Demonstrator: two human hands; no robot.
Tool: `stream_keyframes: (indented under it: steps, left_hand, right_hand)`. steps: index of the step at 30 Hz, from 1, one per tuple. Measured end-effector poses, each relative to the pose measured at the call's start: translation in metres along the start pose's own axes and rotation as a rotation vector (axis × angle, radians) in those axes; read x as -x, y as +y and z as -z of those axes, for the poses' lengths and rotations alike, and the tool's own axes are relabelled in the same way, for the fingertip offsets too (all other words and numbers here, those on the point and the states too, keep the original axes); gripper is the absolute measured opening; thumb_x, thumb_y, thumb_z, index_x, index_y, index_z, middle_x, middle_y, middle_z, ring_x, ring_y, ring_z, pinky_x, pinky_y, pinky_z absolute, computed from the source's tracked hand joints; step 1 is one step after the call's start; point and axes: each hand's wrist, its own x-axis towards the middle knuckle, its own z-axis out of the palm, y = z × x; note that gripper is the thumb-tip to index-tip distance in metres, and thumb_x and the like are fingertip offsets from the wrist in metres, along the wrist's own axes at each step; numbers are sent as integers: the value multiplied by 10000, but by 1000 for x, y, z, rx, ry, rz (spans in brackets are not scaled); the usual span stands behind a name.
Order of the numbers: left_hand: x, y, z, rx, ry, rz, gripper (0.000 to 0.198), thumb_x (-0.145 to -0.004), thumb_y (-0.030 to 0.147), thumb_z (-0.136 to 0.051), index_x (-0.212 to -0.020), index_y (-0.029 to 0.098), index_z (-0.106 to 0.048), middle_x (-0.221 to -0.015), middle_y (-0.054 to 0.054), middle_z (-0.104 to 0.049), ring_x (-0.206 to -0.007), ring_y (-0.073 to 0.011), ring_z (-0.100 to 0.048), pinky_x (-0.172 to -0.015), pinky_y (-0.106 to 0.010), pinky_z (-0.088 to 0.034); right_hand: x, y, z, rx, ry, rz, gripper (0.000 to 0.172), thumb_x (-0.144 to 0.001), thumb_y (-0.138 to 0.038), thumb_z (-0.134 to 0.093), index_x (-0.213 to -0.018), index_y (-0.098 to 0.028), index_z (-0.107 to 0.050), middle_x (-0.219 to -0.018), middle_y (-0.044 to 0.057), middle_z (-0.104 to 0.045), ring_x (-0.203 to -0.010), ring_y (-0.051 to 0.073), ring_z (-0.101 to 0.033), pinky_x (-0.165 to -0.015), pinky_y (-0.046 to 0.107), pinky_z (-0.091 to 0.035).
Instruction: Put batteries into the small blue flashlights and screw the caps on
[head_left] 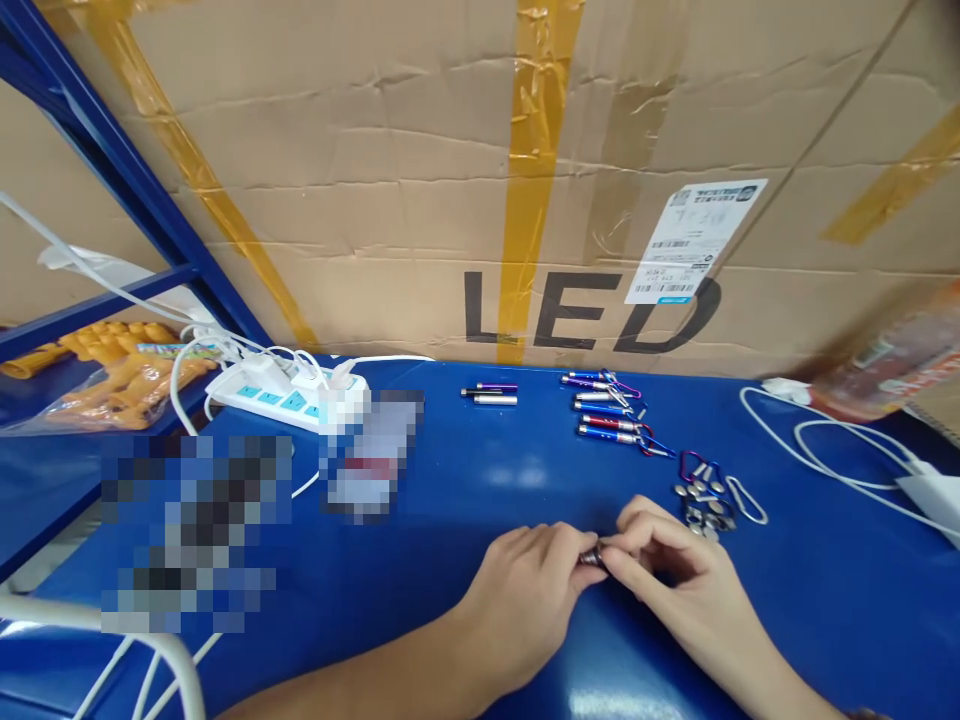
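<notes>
My left hand (521, 595) and my right hand (694, 590) meet above the blue table, both closed in a pinch on one small dark metal cylinder (592, 557). Fingers cover most of it, so its full shape cannot be told. Just beyond my right hand lies a pile of small metal parts (703, 508) with a silver carabiner clip (747, 500) beside it. Farther back is a group of keychain penlights (606, 408), mostly blue, one red, with clips attached. To their left lie a few thin metal tubes (491, 394), purple, black and silver.
A white power strip (277, 395) with plugs and cables stands at the back left, near a phone-like blurred object (379, 455). A large cardboard box (390, 200) walls off the back. White cable (817, 450) and an orange-tinted bottle (892, 350) are at right.
</notes>
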Motion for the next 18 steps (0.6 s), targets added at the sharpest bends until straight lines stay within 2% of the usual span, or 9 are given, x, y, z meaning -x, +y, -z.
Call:
stream_keyframes:
  steps: [2, 6, 8, 13, 16, 18]
  left_hand:
    - [1, 2, 1, 32, -14, 36, 127, -928, 265, -336, -911, 166, -412, -848, 16, -601, -728, -142, -592, -635, -268, -446]
    - [3, 4, 3, 116, -84, 117, 144, -928, 261, -327, -901, 160, -426, -873, 7, -603, -749, -145, -589, -649, -267, -441]
    - [3, 4, 4, 132, -101, 135, 154, -930, 263, -322, -912, 157, -433, -882, 0, -600, -771, -148, -587, -670, -272, -438]
    - [1, 6, 7, 131, -160, 164, 155, -928, 262, -323, -914, 158, -437, -882, -4, -591, -780, -144, -574, -696, -276, -425]
    - [-1, 8, 10, 128, -195, 184, 153, -925, 257, -325, -930, 154, -438, -877, -9, -586, -787, -141, -567, -700, -264, -417]
    - [-2, 9, 13, 137, -201, 183, 147, -922, 257, -336, -952, 154, -436, -887, -11, -587, -802, -138, -568, -704, -251, -415]
  right_hand:
    - [1, 2, 1, -29, -29, -66, 216, -787, -309, -564, -661, -134, -550, -681, 40, -454, -520, 67, -446, -444, 171, -370]
    - [2, 0, -1, -157, -59, -265, 305, -768, -405, -573, -666, -123, -519, -671, 40, -472, -495, 66, -440, -443, 180, -361]
    - [1, -1, -2, -191, -78, -319, 328, -763, -434, -571, -690, -120, -505, -637, 40, -488, -497, 76, -458, -454, 182, -370]
    - [-1, 2, 2, -213, -142, -280, 302, -776, -411, -565, -818, -125, -478, -535, 12, -472, -451, 84, -470, -408, 161, -378]
    - [-2, 0, 3, -193, -120, -211, 229, -788, -349, -569, -838, -131, -519, -573, 17, -490, -451, 77, -478, -394, 154, -389]
    - [-3, -4, 1, -175, -67, -133, 190, -779, -321, -578, -780, -132, -563, -590, 25, -495, -428, 72, -471, -372, 154, -384]
